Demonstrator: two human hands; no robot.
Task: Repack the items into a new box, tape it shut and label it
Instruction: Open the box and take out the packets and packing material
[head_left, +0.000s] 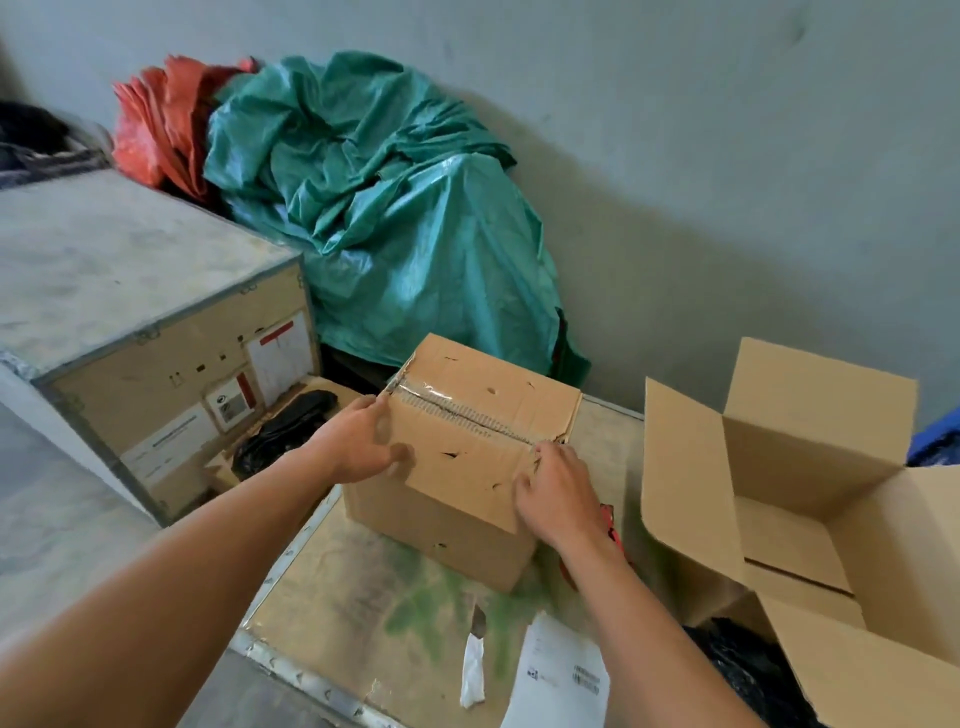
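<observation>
A worn, hole-pocked cardboard box stands on a metal-edged wooden crate top, its top seam covered with torn clear tape. My left hand grips the box's left top edge, thumb on the near flap. My right hand pinches the tape end at the seam's right end, fingers curled. A new empty cardboard box stands open to the right, flaps up. A white label sheet lies on the crate near me. Something red peeks out behind my right wrist.
A big wooden crate with stickers stands at the left. Green tarpaulin and orange sheeting are heaped against the wall. Black plastic bags lie at the left and lower right. A white scrap lies beside the label sheet.
</observation>
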